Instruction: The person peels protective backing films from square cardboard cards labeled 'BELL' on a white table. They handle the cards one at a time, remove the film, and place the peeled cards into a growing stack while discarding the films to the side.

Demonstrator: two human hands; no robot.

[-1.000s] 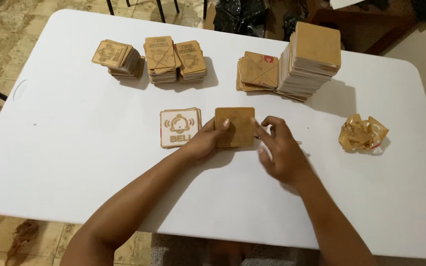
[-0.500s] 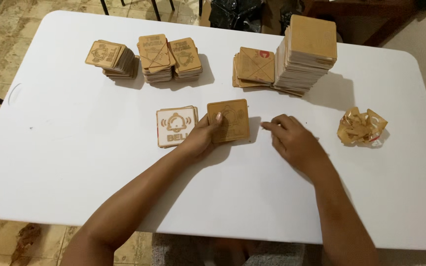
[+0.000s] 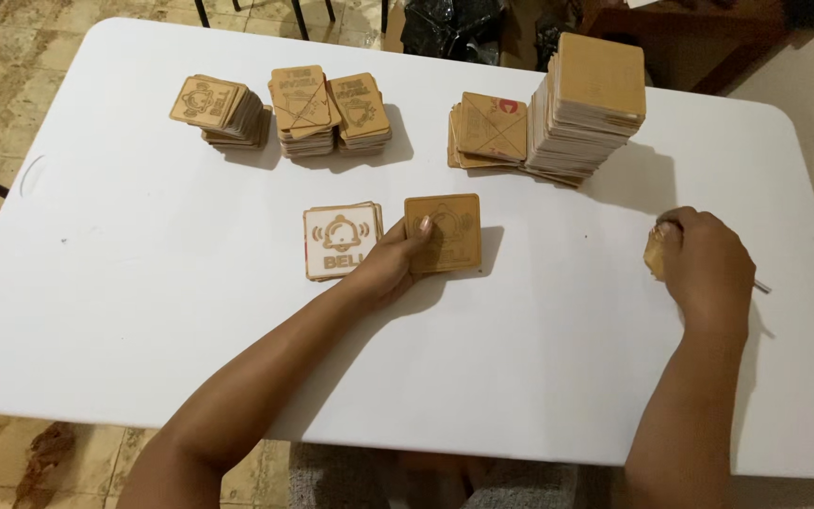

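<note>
Seen from above: wide white rectangular plastic table (image 3: 143,283) w/ rounded corners, matte top, soft shadows under the stacks. Beige mottled stone-tile floor (image 3: 11,57) at left & along the near edge; thin dark chair or table legs (image 3: 202,11) at top. Black crumpled plastic bag (image 3: 449,24) beyond the far edge, dark brown wooden furniture (image 3: 708,38) at top right.

Left hand (image 3: 390,267) laid flat near table centre, fingers together, thumb tip pressing on a square light-brown engraved wooden tile (image 3: 445,231) w/ rounded corners; not clamped, just resting on its left part. Tile lies flat, mid-table. Just beside it on the left, maybe touching: small low stack of square tiles w/ white-painted face & bell outline (image 3: 339,240), hand's edge up against it.

Right hand (image 3: 708,269) well apart from the left, near the right side of the table, fingers curled down over a small crumpled tan scrap (image 3: 654,254), mostly hidden; a thin grey bit (image 3: 761,286) sticks out on the far side of the hand, can't tell what. Looks closed on the scrap.

Far row, left to right: short fanned stack of brown engraved wooden squares (image 3: 219,108); two mid-height stacks touching each other (image 3: 327,108); low messy stack w/ a red mark on top (image 3: 487,127); tall stack of plain brown squares (image 3: 591,99), leaning on the low one.
</note>
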